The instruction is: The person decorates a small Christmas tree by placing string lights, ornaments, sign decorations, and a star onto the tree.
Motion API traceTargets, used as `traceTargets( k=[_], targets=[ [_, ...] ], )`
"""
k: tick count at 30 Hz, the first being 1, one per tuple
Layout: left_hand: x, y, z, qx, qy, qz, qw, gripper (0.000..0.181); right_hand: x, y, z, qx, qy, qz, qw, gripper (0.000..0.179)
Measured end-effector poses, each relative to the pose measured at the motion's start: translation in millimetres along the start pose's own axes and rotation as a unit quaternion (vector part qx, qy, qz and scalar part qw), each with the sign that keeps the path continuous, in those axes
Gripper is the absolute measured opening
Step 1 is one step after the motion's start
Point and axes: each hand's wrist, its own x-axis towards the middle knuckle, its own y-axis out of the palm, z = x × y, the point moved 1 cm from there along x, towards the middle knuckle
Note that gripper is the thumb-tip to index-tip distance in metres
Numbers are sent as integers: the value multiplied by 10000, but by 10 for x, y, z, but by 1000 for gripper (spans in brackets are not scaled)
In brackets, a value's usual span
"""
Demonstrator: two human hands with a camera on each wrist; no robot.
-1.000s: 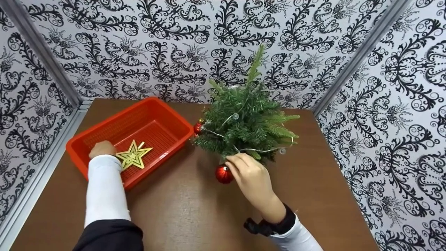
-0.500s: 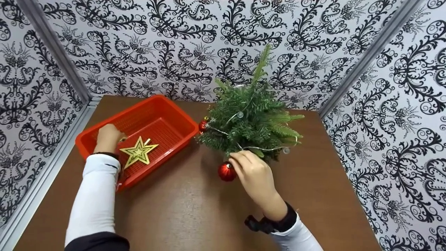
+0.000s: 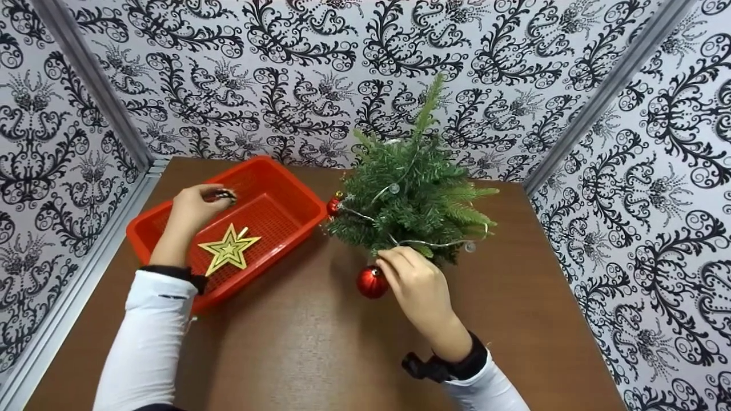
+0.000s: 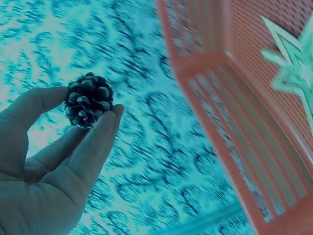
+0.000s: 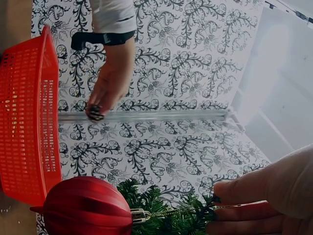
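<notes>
My left hand (image 3: 197, 208) is raised above the red basket (image 3: 285, 188) and pinches a small dark pine cone (image 4: 88, 100) between thumb and fingers; the pine cone (image 3: 224, 195) also shows in the head view. A gold star (image 3: 228, 249) lies in the basket. My right hand (image 3: 414, 279) is at the lower branches of a small green tree (image 3: 414, 197) and pinches the thin hanger of a red bauble (image 3: 372, 282) against a twig. In the right wrist view the red bauble (image 5: 88, 205) hangs just below the fingertips (image 5: 239, 210). A smaller red bauble (image 3: 333, 205) hangs on the tree's left side.
The tree and basket stand on a brown table (image 3: 320, 348) closed in by black-and-white patterned walls (image 3: 285, 74) on three sides. A thin silver bead string (image 3: 434, 244) winds through the branches. Bare tabletop lies in front of the basket and tree.
My left hand has risen out of the basket, now holding a pine cone above it. My right hand has stayed at the bauble by the tree.
</notes>
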Motion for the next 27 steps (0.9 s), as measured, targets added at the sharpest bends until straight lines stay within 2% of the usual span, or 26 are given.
traceTargets(
  k=[6,9,13,17,21,27],
  targets=[
    [-234,189,-168,-859,444,99,9953,50,-6,-1,6,23,18,6,10000,15],
    [-383,340,-236,-1315,595,62,9895,49,-11,1,9,65,13,-9,10000,15],
    [-589,596,-315,-1953,809,-106,9773,44,-17,-1,17,66,24,-45,10000,16],
    [-802,909,-359,-2796,965,-269,9549,42,-31,-1,18,48,106,-54,9999,16],
    [-997,1198,-372,-3577,1048,-334,9273,46,-35,2,13,54,160,-46,9998,15],
    [-1209,1471,-362,-4403,1256,-308,8885,48,-22,7,11,48,128,-86,9999,16]
  ],
)
